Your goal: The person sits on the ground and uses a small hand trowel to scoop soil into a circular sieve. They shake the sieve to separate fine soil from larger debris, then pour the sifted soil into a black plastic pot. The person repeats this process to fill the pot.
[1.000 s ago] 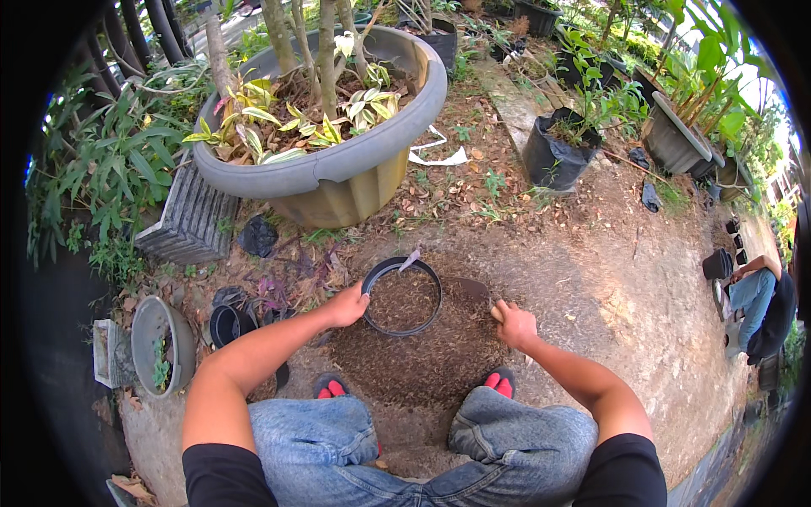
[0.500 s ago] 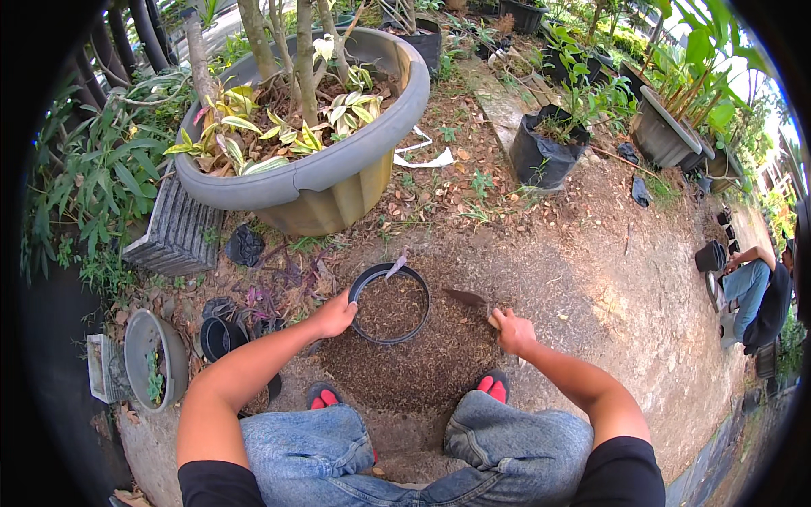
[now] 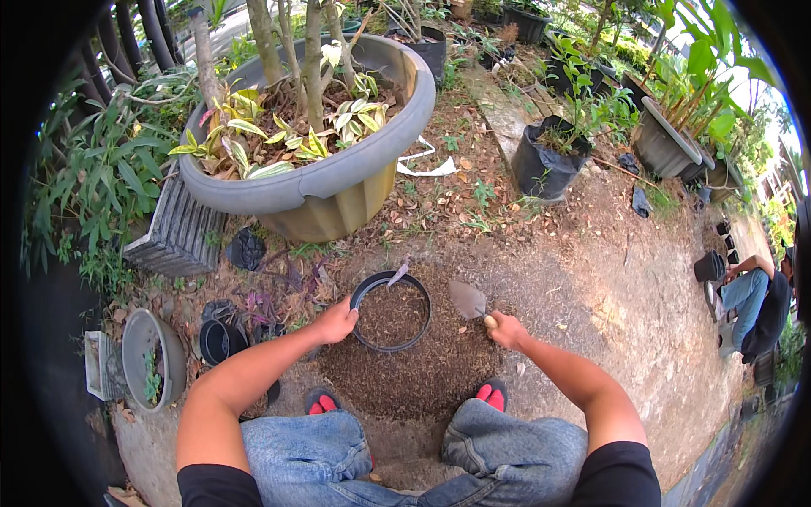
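My left hand is closed on the left edge of a round black-rimmed container. Brown soil shows inside the rim; whether its bottom is solid or mesh I cannot tell. A pale strip sticks up at its far edge. My right hand grips the light wooden handle of a trowel. The trowel's broad, pointed metal blade is to the right of the container, apart from it, its flat face showing. Loose dark soil is spread on the ground under and around the container, between my feet.
A large grey pot with stems and striped leaves stands ahead on the left. A black plant bag is farther right. Beside my left arm are a small black pot and a grey oval planter. Another person sits far right.
My right hand has turned the trowel, so its blade went from edge-on and dark to flat and pale. The hand moved slightly left. My left hand keeps its hold on the container.
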A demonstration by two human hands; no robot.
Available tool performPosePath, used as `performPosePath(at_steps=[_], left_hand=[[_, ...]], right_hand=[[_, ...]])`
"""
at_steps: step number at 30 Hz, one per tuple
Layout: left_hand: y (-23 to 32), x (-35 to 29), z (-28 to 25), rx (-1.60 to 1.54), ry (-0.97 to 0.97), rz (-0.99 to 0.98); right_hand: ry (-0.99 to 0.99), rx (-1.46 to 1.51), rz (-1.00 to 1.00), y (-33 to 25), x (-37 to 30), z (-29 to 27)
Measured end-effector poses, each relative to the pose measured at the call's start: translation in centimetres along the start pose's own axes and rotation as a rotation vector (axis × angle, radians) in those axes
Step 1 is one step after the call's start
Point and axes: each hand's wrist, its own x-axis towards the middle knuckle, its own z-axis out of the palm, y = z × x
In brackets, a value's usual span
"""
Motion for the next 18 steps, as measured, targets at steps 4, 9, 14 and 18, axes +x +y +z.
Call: performPosePath(at_steps=[4,9,14,18], left_hand=[[0.9,0.0,0.2,-0.004,-0.008,0.014],[2.3,-0.6,-0.7,0.024,-0.033,-0.012],[2.6,-0.6,-0.9,0.012,-0.058,-0.057],[1.9,-0.5,-0.8,0.025,-0.076,-0.048]], right_hand=[[-0.007,-0.06,0.01,0.6,-0.9,-0.1],[0.151,-0.159,0.037,-1.8,1.6,-3.7],[0.188,-0.251,0.023,-3.6,4.1,-4.4],[0.189,-0.319,-0.155,-3.8,3.3,-3.0]])
